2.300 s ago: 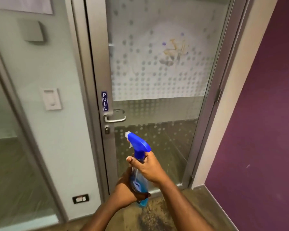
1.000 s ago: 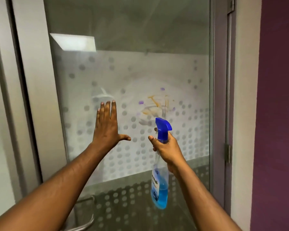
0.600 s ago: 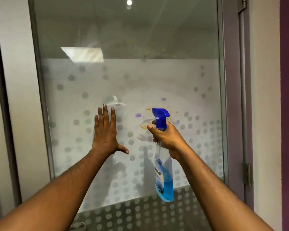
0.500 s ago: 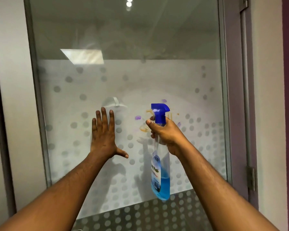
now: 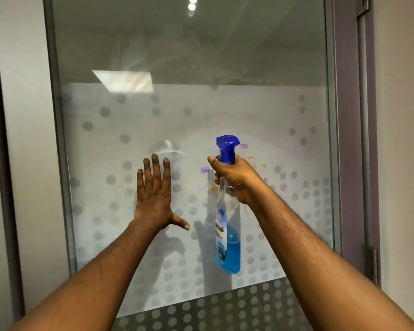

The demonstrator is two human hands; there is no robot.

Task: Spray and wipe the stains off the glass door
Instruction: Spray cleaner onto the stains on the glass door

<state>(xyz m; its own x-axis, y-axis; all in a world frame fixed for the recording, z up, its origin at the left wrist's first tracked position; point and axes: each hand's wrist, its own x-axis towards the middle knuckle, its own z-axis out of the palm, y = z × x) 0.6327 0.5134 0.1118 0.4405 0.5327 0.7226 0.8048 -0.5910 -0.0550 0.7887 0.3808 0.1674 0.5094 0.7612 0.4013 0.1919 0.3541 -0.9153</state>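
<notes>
Left hand (image 5: 154, 201) flat with straight fingers spread on the frosted glass door (image 5: 285, 211), right hand (image 5: 234, 179) wrapped tight round the neck of the upright spray bottle (image 5: 227, 240), right beside the purple and orange stains (image 5: 204, 170).

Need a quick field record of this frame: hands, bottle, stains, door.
left hand: fingers straight, palm toward the glass door, left of the stains; looks to be resting on it
right hand: grips the spray bottle at its neck
spray bottle: upright, blue trigger head above the fist, blue liquid in the lower part
stains: purple and orange marks, partly hidden behind bottle and right hand
stage: stains not yet wiped
</notes>
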